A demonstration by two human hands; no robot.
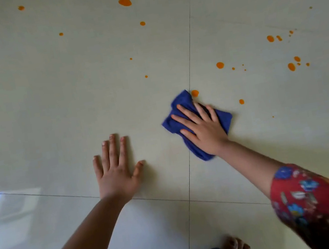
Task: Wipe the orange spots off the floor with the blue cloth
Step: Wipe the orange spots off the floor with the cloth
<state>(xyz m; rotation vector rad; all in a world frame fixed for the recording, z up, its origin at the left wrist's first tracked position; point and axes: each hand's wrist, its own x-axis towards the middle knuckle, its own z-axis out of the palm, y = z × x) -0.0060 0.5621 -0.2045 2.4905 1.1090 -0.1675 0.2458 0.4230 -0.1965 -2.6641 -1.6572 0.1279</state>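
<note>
No text, label, brand, number or sign is readable: the floor (47, 99), the blue cloth (183, 102) and the flowered sleeve (313, 197) bear none.

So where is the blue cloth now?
Head view, right of centre: blue fabric cloth on the tiled floor under the right hand, beside an orange spot.

Indoor room, most likely home. Floor (47, 99) of large pale glossy tiles, thin dark grout lines (190, 51) crossing near bottom centre. Bright window reflection (4, 210) on tile at lower left, daylight. Bare foot (236, 246) at bottom edge; red floral sleeve (313, 197) on arm. Orange spots (124, 2) scattered over tiles.
</note>
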